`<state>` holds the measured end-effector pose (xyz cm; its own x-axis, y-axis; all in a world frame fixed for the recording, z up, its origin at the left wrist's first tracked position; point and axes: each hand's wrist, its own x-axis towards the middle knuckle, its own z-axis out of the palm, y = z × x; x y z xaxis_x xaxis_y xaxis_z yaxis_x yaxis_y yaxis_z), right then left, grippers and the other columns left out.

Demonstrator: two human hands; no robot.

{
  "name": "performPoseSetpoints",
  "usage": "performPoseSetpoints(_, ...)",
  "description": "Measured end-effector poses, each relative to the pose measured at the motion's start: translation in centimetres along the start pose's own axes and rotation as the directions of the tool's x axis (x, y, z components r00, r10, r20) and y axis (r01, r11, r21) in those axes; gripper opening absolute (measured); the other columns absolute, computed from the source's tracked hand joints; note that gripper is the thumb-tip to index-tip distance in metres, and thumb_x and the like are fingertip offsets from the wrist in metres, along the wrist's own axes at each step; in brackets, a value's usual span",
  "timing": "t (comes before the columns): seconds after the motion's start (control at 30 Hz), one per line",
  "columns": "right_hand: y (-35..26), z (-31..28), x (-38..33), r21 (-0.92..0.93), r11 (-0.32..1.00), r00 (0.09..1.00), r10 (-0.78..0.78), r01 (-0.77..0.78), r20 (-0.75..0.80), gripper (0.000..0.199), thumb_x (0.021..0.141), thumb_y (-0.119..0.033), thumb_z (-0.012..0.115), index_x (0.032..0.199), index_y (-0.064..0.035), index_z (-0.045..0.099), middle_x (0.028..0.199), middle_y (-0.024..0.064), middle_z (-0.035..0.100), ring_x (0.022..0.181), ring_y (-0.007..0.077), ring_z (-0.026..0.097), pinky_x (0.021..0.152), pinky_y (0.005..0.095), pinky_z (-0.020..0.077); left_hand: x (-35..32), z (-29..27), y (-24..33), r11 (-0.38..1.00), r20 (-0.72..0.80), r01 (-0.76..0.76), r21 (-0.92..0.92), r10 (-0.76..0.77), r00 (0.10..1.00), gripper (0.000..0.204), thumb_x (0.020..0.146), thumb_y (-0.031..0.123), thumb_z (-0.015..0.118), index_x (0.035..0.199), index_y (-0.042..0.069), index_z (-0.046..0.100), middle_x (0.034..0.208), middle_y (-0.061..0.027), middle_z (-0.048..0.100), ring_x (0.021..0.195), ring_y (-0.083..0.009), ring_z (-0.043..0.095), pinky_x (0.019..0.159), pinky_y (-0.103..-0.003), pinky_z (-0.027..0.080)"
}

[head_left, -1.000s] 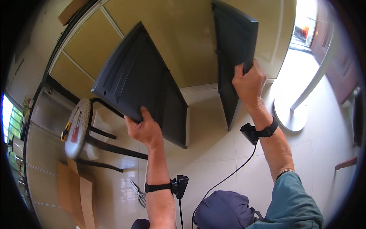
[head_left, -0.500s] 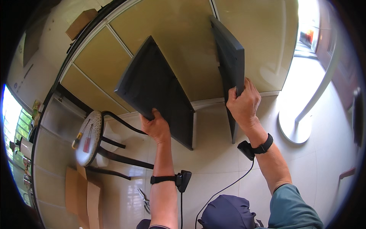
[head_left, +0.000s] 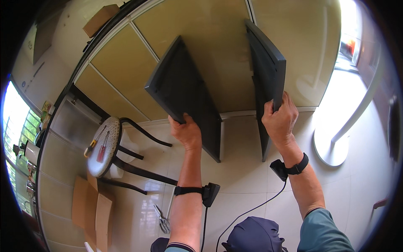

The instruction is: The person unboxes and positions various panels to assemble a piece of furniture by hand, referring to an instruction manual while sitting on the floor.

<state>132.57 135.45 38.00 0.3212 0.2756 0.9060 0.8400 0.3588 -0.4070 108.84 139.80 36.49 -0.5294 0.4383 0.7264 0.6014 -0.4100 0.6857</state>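
Observation:
Two dark grey rectangular panels stand on edge on the tiled floor, apart from each other, in front of the yellowish cabinet doors. My left hand (head_left: 186, 131) is closed on the near edge of the left panel (head_left: 189, 96), thumb on its inner face. My right hand (head_left: 281, 119) grips the near edge of the right panel (head_left: 268, 54), with fingers wrapped round its outer side. The left panel leans outward to the left at its top; the right one is closer to upright. Black straps with small devices and cables circle both wrists.
A stool (head_left: 100, 147) with black legs stands at left, two screwdrivers on its seat. Below it are an opened cardboard box (head_left: 90, 210) and pliers (head_left: 161, 219) on the floor. A white round-based pole stand (head_left: 331, 147) is at right; yellowish cabinet doors (head_left: 298, 50) rise behind.
The left panel has swung nearer to upright, its top shifting toward the right panel. Both hands keep their grips. The whole view has also shifted slightly, moving the surroundings rightward.

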Motion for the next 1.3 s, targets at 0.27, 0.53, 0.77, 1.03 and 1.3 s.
performPoseSetpoints(0.27,-1.0,-0.7,-0.1,-0.021,0.999,0.996,0.051,-0.049,0.075,0.036,0.072,0.001,0.062,0.108,0.0011,0.062,0.087,0.0155,0.064,0.073,0.0354,0.063,0.065,0.0394,0.0519,1.3,-1.5,0.9,0.969,0.157,0.245,0.028,-0.247,0.956,0.019,0.078,0.002,0.064,0.097,-0.001,0.063,0.083,-0.0075,0.065,0.075,-0.0173,0.06,0.072,-0.031,0.047)
performPoseSetpoints(0.53,-0.3,-0.3,-0.4,-0.013,0.998,0.995,0.064,-0.063,0.079,0.033,0.072,0.001,0.061,0.104,0.0037,0.062,0.083,0.0175,0.063,0.07,0.0377,0.062,0.064,0.0414,0.0512,3.5,-2.9,-4.5,0.986,-0.048,0.162,-0.028,-0.163,0.985,0.018,0.078,0.002,0.062,0.095,-0.002,0.064,0.077,-0.0142,0.068,0.07,-0.0236,0.065,0.067,-0.034,0.049)
performPoseSetpoints(0.77,0.2,1.2,-0.8,-0.009,0.998,0.996,0.059,-0.058,0.062,0.025,0.073,0.001,0.06,0.098,0.0055,0.061,0.077,0.0191,0.06,0.066,0.0393,0.059,0.06,0.0411,0.0493,6.3,-3.6,-8.1,0.98,-0.086,0.197,0.004,-0.196,0.977,0.021,0.075,0.002,0.063,0.095,-0.003,0.065,0.079,-0.0144,0.068,0.073,-0.0249,0.065,0.069,-0.034,0.049)
performPoseSetpoints(1.03,-0.8,2.1,-0.9,0.036,0.996,0.995,0.082,-0.084,0.064,0.018,0.074,0.003,0.058,0.092,0.0045,0.059,0.074,0.0188,0.057,0.062,0.0392,0.056,0.057,0.04,0.0469,8.9,-4.5,-10.7,0.991,-0.105,0.119,0.063,-0.112,0.988,0.02,0.075,0.0,0.063,0.095,-0.004,0.065,0.081,-0.0139,0.068,0.073,-0.0223,0.064,0.07,-0.033,0.048)
performPoseSetpoints(1.3,-1.0,2.8,-1.0,0.036,0.998,0.998,0.041,-0.043,0.049,0.011,0.076,0.003,0.057,0.086,0.0029,0.057,0.07,0.0165,0.053,0.059,0.0366,0.053,0.054,0.0384,0.0444,9.8,-3.6,-12.2,0.987,-0.081,0.131,-0.095,-0.139,0.987,0.014,0.076,-0.002,0.064,0.09,-0.003,0.065,0.076,-0.001,0.062,0.067,-0.0102,0.054,0.064,-0.026,0.043)
